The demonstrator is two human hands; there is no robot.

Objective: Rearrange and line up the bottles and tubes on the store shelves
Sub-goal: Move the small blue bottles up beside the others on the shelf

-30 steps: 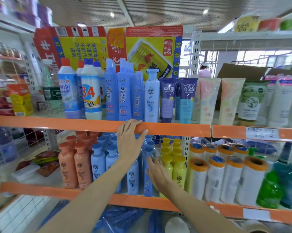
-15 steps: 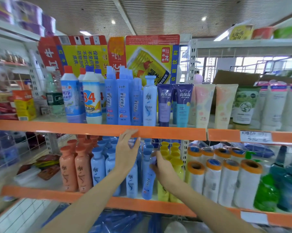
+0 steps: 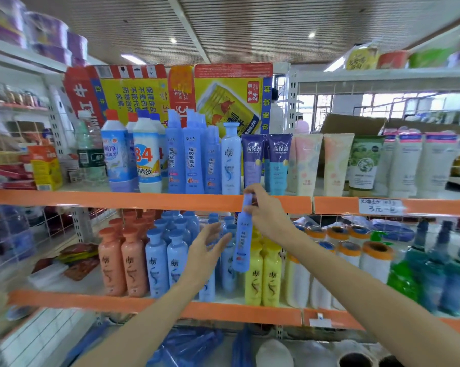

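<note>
A slim blue plastic spray bottle [image 3: 242, 235], judged light, rigid and slightly slippery, is gripped near its cap by the right hand [image 3: 267, 213] before the lower shelf [image 3: 144, 304], while the left hand [image 3: 206, 251] is held open alongside.

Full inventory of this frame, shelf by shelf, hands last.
Top shelf, left to right:
cleaner bottles: several, white and blue, red or blue caps
tall spray bottles: several, blue
pale bottle: 1, light blue
tubes: 2, purple and teal; then 2 pastel, 1 green, several white
carton: yellow and red, behind the bottles

Lower shelf:
orange bottles: 2 in front, more behind
blue bottles: several
yellow bottles: 2 in front
white rolls: several, orange or blue ends
green bottles: blurred, far right

left hand: open, in front of the blue bottles
right hand: grip on 1 slim blue bottle, off the shelf
</note>
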